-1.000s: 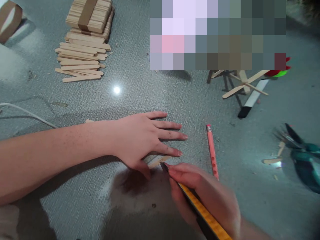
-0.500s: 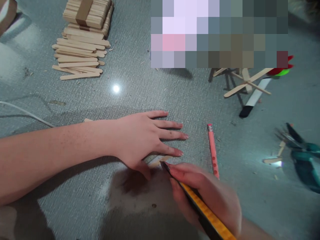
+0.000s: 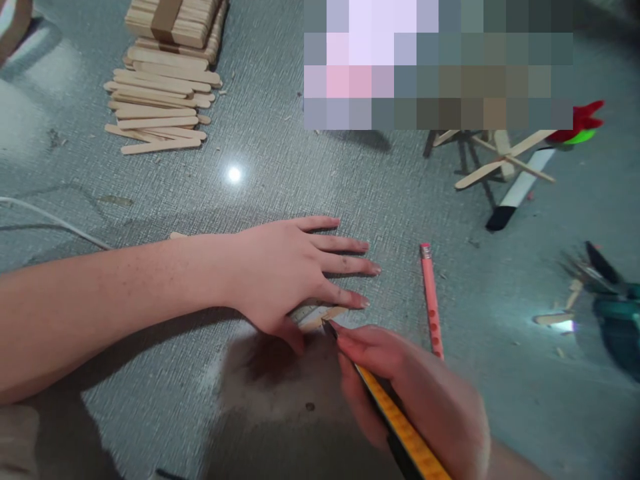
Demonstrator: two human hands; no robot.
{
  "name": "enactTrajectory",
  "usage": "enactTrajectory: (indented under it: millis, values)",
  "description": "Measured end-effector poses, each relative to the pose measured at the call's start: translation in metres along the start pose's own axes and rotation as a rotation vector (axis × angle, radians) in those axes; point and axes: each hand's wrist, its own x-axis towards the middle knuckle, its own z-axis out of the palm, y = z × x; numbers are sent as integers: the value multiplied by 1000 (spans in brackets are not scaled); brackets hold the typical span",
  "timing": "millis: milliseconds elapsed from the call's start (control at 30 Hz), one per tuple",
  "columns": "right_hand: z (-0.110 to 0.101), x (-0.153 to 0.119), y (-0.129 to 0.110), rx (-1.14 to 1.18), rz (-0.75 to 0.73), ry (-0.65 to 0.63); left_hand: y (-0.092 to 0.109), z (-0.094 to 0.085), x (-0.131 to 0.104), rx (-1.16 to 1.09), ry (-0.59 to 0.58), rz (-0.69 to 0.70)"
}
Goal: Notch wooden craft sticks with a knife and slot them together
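My left hand [image 3: 285, 273] lies palm down with its fingers spread. Between its thumb and index finger shows part of a wooden craft stick [image 3: 320, 320]; the rest is hidden under the hand. My right hand [image 3: 415, 387] is closed around a yellow and black utility knife [image 3: 395, 413]. Its dark blade tip touches or hovers just over the stick; I cannot tell which. To the right of my left fingertips lies a pink pencil [image 3: 430, 300] with its eraser end away from me.
Loose craft sticks [image 3: 155, 110] and banded bundles [image 3: 170, 23] lie at the back left. A crossed-stick structure [image 3: 505, 160] stands near a white and black marker [image 3: 520, 190]. Green-handled pliers [image 3: 617, 313] lie at right beside stick pieces [image 3: 553, 319]. A white cable [image 3: 55, 220] runs at left.
The view has shifted slightly, so the items at right appear farther right. The knife's handle has swung a little to the left in the picture. My left hand keeps its spread pose.
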Motion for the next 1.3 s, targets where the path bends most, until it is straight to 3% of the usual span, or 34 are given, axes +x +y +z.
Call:
enactTrajectory:
  millis: [300, 800, 1100, 1300]
  values:
    - [4, -13, 5, -3, 24, 22, 0, 1, -1, -18, 58, 16]
    - [1, -9, 4, -36, 35, 49, 0, 2, 0, -8, 56, 23]
    - [4, -11, 7, -47, 45, 62, 1, 0, 1, -13, -53, -38]
    - [3, -5, 3, -16, 14, 41, 1, 1, 0, 1, 18, 3]
